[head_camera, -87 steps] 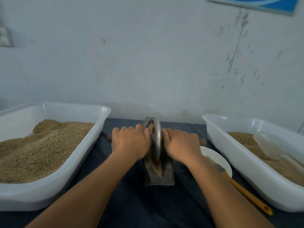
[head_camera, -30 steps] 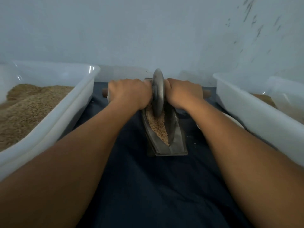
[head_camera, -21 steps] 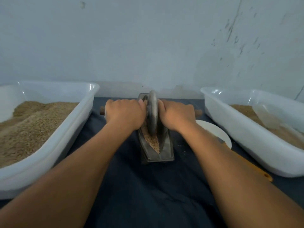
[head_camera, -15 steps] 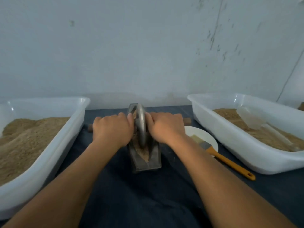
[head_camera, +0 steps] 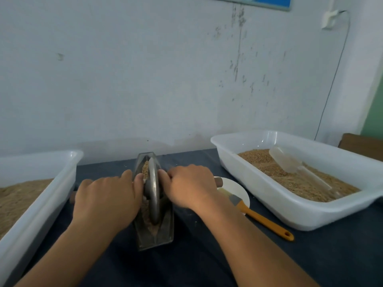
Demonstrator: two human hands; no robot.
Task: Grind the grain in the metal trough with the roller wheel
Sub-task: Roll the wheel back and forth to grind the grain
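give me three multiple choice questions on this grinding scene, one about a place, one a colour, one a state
1. Where does the clear scoop lie?
A. in the right tub
B. on the white plate
C. in the metal trough

2. What colour is the brush handle?
A. blue
B. orange
C. green

3. What are the hands doing?
A. both grip the roller wheel's axle
B. only the left hand grips it
C. both rest flat on the cloth

Answers:
1 A: the scoop rests on grain inside the right tub.
2 B: the handle is orange.
3 A: the left hand and right hand curl round the axle either side of the roller wheel.
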